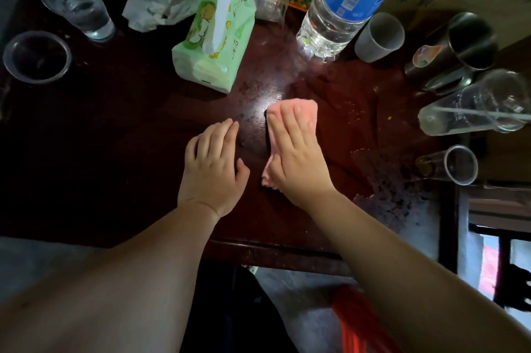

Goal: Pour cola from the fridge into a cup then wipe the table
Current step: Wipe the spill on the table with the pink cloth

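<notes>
A pink folded cloth (309,112) lies on the dark wooden table (120,157) near its middle. My right hand (296,157) lies flat on the cloth, fingers straight, pressing it onto the wood. My left hand (214,164) rests palm down on the bare table just left of the cloth, fingers straight, holding nothing. A clear plastic cup (451,165) with a little brown liquid lies tilted at the right edge. Wet streaks show on the table to the right of the cloth. No cola bottle is visible.
A green tissue pack (212,45) stands behind my hands. A large water bottle (342,2) leans at the back right, with a grey cup (379,38), a metal cup (465,45) and a clear glass (477,105) beside it. Two clear cups (77,4) (36,56) stand back left.
</notes>
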Motion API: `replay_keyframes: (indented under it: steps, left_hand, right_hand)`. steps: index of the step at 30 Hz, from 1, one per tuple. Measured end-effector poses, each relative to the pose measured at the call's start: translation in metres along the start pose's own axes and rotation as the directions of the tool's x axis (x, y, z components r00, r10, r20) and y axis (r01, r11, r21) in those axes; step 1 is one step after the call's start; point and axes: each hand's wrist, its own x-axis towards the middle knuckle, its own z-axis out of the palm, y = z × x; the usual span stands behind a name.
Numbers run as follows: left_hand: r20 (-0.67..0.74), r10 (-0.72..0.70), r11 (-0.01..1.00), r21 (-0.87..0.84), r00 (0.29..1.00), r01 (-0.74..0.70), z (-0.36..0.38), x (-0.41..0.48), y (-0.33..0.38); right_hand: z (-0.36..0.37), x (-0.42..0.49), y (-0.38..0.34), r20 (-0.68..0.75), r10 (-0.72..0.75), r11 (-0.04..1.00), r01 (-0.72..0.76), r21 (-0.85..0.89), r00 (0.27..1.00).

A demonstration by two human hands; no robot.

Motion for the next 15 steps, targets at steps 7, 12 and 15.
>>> replay_keyframes:
  steps: [7,12,15]
  left_hand:
    - [0.034,-0.025,0.999,0.021,0.999,0.024,0.0,0.001,0.0]
    - [0.034,-0.023,0.999,0.041,0.999,0.021,0.001,0.0,0.0]
    - [0.029,-0.018,0.999,0.031,0.999,0.017,0.0,0.0,0.001]
  right_hand:
    - [-0.002,0.048,0.014,-0.02,0.194,0.979,-0.195,-0.056,0.981]
    - [-0.004,0.081,0.02,-0.122,0.413,0.911,-0.41,0.05,0.902]
    - [-0.002,0.064,0.009,-0.072,0.339,0.939,-0.342,-0.029,0.938]
